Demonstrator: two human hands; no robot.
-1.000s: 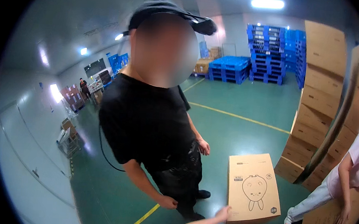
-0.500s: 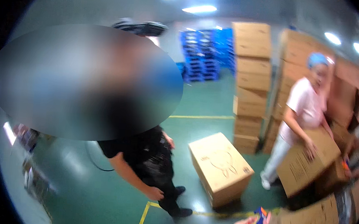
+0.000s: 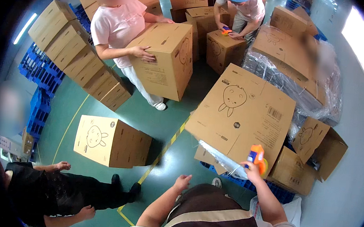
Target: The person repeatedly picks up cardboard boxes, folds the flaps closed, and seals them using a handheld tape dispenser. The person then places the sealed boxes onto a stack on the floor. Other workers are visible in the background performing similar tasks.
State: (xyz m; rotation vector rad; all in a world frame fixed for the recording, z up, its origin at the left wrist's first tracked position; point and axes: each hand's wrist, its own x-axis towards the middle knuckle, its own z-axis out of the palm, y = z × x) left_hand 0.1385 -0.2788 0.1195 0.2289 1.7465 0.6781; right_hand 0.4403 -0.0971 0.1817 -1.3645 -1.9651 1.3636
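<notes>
My right hand is closed round the handle of an orange and blue tape dispenser with a yellowish roll of tape. The dispenser is over the near right corner of a big flattened cardboard box sheet printed with a rabbit outline. The sheet lies on top of a low stack, and a strip of clear film hangs along its near edge. My left hand is in front of my body, left of the stack, empty, its fingers loosely apart.
A co-worker in pink carries a large carton. Farther back, another holds a tape dispenser over a smaller carton. A closed carton stands on the green floor, near a person in black. Open boxes lie at right.
The view has swung right and down toward the stack. My hands, together at the tape dispenser before, are now apart, with the dispenser in the right one. The pink-clad co-worker's carton is more upright.
</notes>
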